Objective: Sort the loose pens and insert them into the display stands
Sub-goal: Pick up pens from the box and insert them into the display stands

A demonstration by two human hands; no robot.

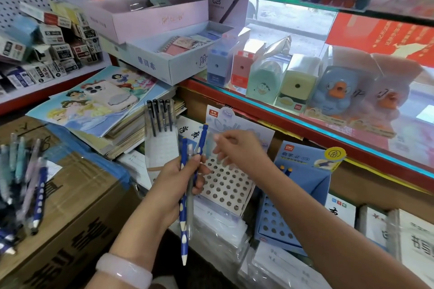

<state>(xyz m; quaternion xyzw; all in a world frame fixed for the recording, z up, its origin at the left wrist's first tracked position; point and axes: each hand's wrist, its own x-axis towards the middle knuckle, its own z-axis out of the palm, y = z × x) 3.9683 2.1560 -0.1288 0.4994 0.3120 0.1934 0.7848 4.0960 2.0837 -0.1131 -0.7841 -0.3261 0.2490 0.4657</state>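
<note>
Three pens stand bunched in the left hand (180,179), whose fingers and thumb curl round their middles: two dark blue pens with white dots (183,216) and a clear grey pen (190,195) between them. One blue pen runs nearly upright, its white tip pointing down toward the near edge; the other leans right, its yellow-tipped cap highest. A pale pink bangle (124,271) sits on that wrist.

The right hand (237,150) hovers just right of the pens' upper ends, above the white display stand (229,185). Its fingers are loosely spread and motion-blurred, so I cannot tell whether they pinch anything.

That white stand, a tilted board of round holes with a Lantu backing card, shows no pens in its visible holes. Just to its right stands a blue Deli display stand (303,185), with two blue pens (286,170) rising from its far rows beside the right forearm.

On the left, loose pens (25,180) lie in a heap on a cardboard box (77,213): pastel clear ones and more dotted blue ones. Beyond the hands, a clear pack of four black pens (159,116) leans against a stack of notebooks (122,134). On the glass shelf (293,112) at far right, boxed pencil sharpeners (298,84) stand in a row.
</note>
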